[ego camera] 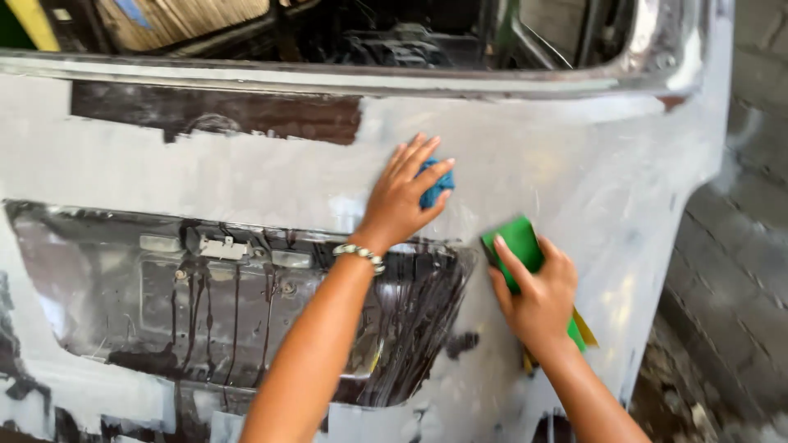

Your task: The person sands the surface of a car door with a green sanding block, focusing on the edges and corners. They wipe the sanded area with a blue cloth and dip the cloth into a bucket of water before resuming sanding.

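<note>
Car rear panel (164, 168): grey-white primer or filler over most of the face, a dark bare strip near the upper left, a deep dark recess across the lower left with brackets and wet dark run-marks trailing down it. The window opening runs along the panel's top edge; the right edge curves away toward a paved floor (739, 271).

Right hand (538, 299): fingers closed around a green block (519, 242), which is pressed flat against the panel just right of the recess's upper right corner. A yellow layer shows behind the wrist.

Left hand (402, 201): palm on the panel above the recess's top edge, fingers spread and half curled over a blue cloth (435, 187), which is pinned against the surface rather than fully enclosed. A beaded bracelet (361, 256) sits on the wrist.

Handling note, as a judgement: the block appears best kept flat on the panel, with even pressure and overlapping strokes, easing off where the surface rolls into the recess edge and the right-hand curve, since a tilted corner would likely gouge the coating. The cloth hand seems well placed to wipe slurry and feel for high spots close beside the worked patch.
</note>
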